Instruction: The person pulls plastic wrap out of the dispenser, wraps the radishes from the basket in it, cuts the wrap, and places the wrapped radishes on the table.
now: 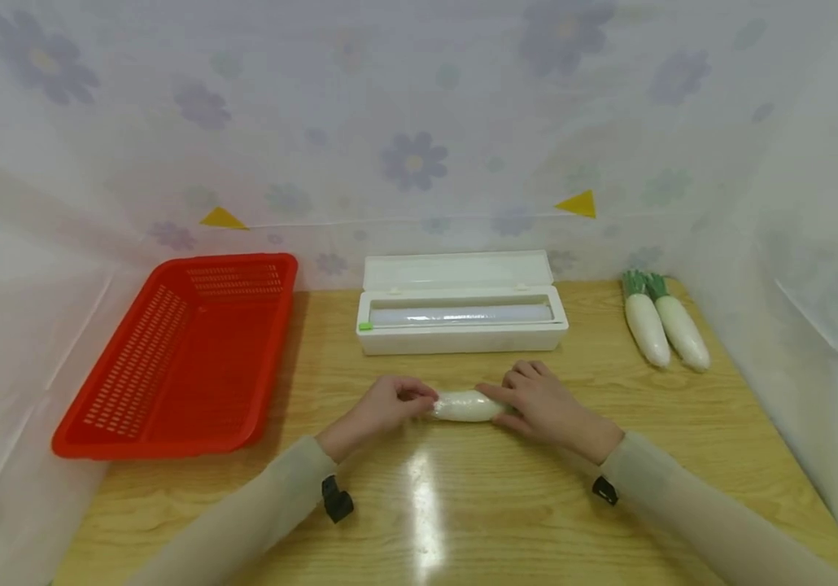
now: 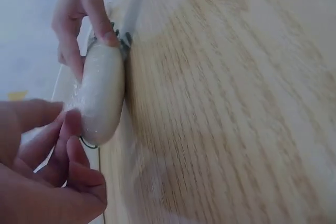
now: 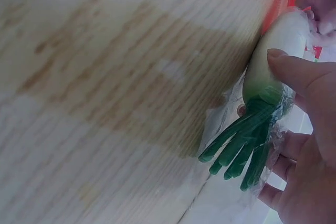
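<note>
A white radish (image 1: 465,406) lies crosswise on the table in front of me, with clear plastic wrap around it. Its green leaf stubs (image 3: 244,142) point to the right, and loose wrap (image 3: 214,127) spreads about them in the right wrist view. My left hand (image 1: 388,407) pinches the wrap at the radish's tip with bent fingers. At the leafy end, my right hand (image 1: 552,413) holds the radish between the thumb and fingers. Part of the radish is hidden behind the right hand in the head view.
Behind the radish stands a white wrap dispenser box (image 1: 463,340), its lid (image 1: 457,270) raised and a roll of film (image 1: 460,315) inside. A red plastic basket (image 1: 261,391) sits at the left. Two more radishes (image 1: 646,330) lie at the back right, beside the curtain.
</note>
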Demonstrator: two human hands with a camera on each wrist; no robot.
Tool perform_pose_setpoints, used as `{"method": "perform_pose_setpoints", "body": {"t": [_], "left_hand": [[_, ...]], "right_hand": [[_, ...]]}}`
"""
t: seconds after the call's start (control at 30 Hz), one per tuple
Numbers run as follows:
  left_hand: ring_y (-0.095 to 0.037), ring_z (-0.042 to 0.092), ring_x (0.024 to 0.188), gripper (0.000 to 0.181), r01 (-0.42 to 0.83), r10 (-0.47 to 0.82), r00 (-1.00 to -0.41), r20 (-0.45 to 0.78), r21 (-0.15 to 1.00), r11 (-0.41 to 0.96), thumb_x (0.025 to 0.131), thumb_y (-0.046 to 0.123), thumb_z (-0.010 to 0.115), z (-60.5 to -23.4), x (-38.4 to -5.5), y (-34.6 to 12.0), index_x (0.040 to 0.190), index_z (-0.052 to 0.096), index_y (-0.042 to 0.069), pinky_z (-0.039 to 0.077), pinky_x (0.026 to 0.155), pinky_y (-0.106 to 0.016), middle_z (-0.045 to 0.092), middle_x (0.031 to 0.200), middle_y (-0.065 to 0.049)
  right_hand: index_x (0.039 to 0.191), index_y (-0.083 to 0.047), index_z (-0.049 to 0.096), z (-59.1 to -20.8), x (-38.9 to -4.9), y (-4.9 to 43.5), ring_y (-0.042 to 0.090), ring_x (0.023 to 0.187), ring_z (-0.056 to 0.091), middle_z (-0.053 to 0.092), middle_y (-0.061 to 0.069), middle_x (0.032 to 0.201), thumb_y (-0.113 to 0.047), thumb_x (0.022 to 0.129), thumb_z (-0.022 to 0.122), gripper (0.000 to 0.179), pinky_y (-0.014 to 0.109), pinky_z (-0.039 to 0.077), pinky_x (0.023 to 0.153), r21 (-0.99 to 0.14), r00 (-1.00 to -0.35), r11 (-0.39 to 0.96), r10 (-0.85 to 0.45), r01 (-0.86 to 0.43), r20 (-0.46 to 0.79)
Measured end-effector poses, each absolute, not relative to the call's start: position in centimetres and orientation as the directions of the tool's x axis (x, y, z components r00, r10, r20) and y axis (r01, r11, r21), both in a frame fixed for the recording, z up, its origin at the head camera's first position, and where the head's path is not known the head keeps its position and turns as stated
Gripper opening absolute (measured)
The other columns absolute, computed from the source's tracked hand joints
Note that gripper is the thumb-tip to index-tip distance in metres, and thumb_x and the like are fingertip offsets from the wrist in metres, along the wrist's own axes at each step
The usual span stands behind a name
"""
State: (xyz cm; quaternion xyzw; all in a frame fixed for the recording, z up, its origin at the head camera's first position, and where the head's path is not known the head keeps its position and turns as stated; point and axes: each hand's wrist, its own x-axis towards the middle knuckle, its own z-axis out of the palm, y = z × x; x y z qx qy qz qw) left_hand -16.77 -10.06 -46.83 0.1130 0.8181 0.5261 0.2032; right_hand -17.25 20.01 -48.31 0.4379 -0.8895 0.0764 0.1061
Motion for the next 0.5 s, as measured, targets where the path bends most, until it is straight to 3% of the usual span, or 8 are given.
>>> {"method": "perform_pose_setpoints", "body": {"t": [0.1, 0.23, 0.33, 0.5], "left_hand": [[-0.013, 0.064, 0.088, 0.014, 0.103, 0.42, -0.9, -0.121, 0.875, 0.473, 0.098, 0.013, 0.074, -46.9, -16.7, -9.6, 0.109, 0.081, 0.009, 0.052, 0.075, -0.027, 0.075, 0.101, 0.0], [-0.016, 0.066, 0.096, 0.012, 0.251, 0.422, -0.907, 0.01, 0.816, 0.521, 0.095, 0.011, 0.076, -47.1, -16.5, -9.0, 0.106, 0.083, 0.011, 0.056, 0.085, -0.033, 0.072, 0.103, 0.0], [-0.019, 0.067, 0.101, 0.01, 0.292, 0.398, -0.915, 0.069, 0.793, 0.535, 0.095, 0.009, 0.077, -47.2, -16.4, -8.7, 0.103, 0.083, 0.01, 0.056, 0.091, -0.036, 0.073, 0.105, 0.0], [-0.019, 0.07, 0.101, 0.013, 0.308, 0.383, -0.917, 0.108, 0.801, 0.513, 0.095, 0.009, 0.076, -47.7, -16.3, -8.7, 0.107, 0.081, 0.009, 0.057, 0.089, -0.033, 0.076, 0.107, -0.002]], "right_hand": [[0.139, -0.014, 0.068, -48.3, -17.3, 20.2, 0.028, 0.094, 0.057, 0.066, 0.005, 0.094, -0.037, 0.092, 0.079, 0.053, 0.052, 0.047, 0.093, -0.053, -0.602, 0.61, -0.759, -0.79, 0.248], [0.14, -0.014, 0.068, -48.5, -17.3, 20.2, 0.028, 0.095, 0.058, 0.068, 0.004, 0.095, -0.037, 0.093, 0.078, 0.053, 0.052, 0.047, 0.094, -0.081, -0.618, 0.619, -0.749, -0.781, 0.237], [0.14, -0.014, 0.067, -48.6, -17.3, 20.2, 0.027, 0.095, 0.058, 0.068, 0.004, 0.094, -0.037, 0.093, 0.078, 0.053, 0.052, 0.047, 0.094, -0.093, -0.626, 0.623, -0.744, -0.776, 0.234], [0.14, -0.014, 0.067, -48.7, -17.4, 20.2, 0.027, 0.095, 0.058, 0.067, 0.003, 0.093, -0.037, 0.094, 0.077, 0.053, 0.052, 0.046, 0.095, -0.106, -0.63, 0.625, -0.741, -0.774, 0.231]]}}
